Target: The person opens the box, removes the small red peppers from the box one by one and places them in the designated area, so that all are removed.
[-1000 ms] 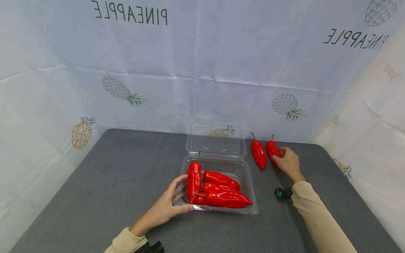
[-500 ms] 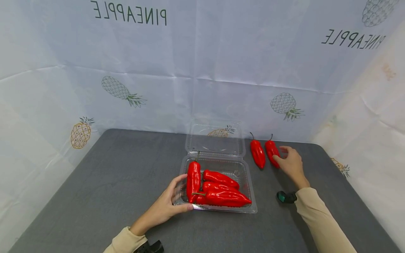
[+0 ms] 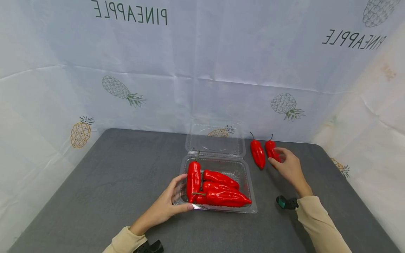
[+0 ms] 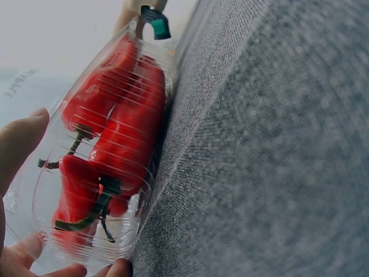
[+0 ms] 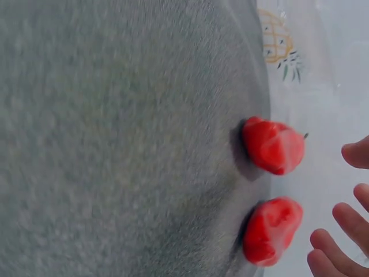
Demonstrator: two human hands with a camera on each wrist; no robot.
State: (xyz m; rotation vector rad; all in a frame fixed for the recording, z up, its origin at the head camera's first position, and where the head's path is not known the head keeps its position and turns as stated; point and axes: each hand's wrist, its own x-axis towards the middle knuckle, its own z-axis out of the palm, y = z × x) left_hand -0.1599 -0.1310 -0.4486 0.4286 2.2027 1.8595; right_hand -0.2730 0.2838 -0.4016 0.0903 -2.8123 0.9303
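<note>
A clear plastic clamshell box (image 3: 251, 186) lies open on the table, holding several red peppers (image 3: 226, 198). My left hand (image 3: 161, 209) grips its near left corner, thumb along the front rim and fingers on the side wall. In the left wrist view the peppers (image 4: 130, 127) show through the ribbed plastic. To the box's right lie two more red peppers, a left one (image 3: 257, 154) and a right one (image 3: 269, 147), stems toward the backdrop. My right hand (image 3: 290, 168) hovers at the right pepper, covering part of it; its fingers (image 5: 351, 222) are spread, with nothing held.
The box's transparent lid (image 3: 215, 144) stands folded back toward the pineapple-print backdrop (image 3: 234, 70). A dark grey table (image 3: 133, 168) lies under everything, its far edge just behind the loose peppers. A wrist camera (image 3: 286, 202) sits below the right hand.
My right hand drew slightly away from the right pepper, then shifted left so its fingers overlap that pepper more. The left hand and the box have stayed put.
</note>
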